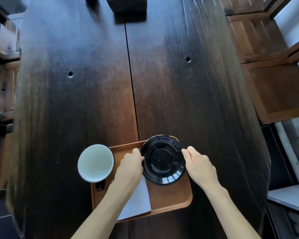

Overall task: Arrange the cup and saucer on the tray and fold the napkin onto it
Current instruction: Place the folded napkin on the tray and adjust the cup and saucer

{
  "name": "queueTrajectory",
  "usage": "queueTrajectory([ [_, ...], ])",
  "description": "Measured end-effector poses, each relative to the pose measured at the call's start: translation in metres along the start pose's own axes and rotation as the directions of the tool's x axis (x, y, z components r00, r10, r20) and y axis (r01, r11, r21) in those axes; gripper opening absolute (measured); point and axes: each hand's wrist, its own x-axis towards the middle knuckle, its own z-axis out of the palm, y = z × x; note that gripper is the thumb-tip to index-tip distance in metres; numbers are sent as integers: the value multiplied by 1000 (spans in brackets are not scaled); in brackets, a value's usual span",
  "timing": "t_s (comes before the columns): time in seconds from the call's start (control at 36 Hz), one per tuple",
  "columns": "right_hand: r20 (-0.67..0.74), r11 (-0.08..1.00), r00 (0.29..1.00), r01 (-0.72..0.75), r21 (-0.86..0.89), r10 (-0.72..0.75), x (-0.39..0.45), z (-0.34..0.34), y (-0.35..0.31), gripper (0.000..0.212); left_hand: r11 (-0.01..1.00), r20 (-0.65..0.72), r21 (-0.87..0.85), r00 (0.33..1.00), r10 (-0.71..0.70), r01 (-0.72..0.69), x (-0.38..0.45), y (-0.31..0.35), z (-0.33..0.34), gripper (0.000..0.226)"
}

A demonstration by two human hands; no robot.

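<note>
A brown tray [171, 197] lies at the near edge of the dark wooden table. A glossy black saucer [162, 159] sits over the tray's far right part, its far rim reaching past the tray's edge. My left hand [130, 166] grips the saucer's left rim and my right hand [199, 165] grips its right rim. A white cup [95, 162] with a dark handle stands at the tray's left edge, empty. A pale grey napkin [138, 202] lies flat on the tray, partly hidden under my left forearm.
The long dark table [93, 92] stretches away from me with a seam down its middle. A dark box [128, 7] stands at the far end. Wooden shelving [274, 83] lines the right side, and more furniture the left.
</note>
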Motion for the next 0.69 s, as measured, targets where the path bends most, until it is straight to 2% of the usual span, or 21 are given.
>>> queueTrajectory([
  [0.06,2,1000,1000,-15,16,15,-1,-1,-1,43,1000,3,6,1000,16,-16,3,-2,2,17],
  [0.08,0,999,1000,-26,25,26,-2,-2,-1,45,998,21,66,1000,12,-14,-2,1,-2,21],
  [0.19,4,995,997,-80,55,80,-13,0,1,50,975,-63,216,995,74,-59,-8,4,-11,24],
  [0.42,7,999,999,-45,-6,45,-41,16,8,41,946,-154,251,956,250,-207,1,11,-14,15],
  [0.58,-45,994,999,24,-104,-29,-40,18,9,39,942,-146,257,955,257,-214,0,15,-13,15],
  [0.69,-56,993,998,17,-118,-24,-31,14,7,39,917,-113,355,965,235,-181,-5,12,-14,11],
])
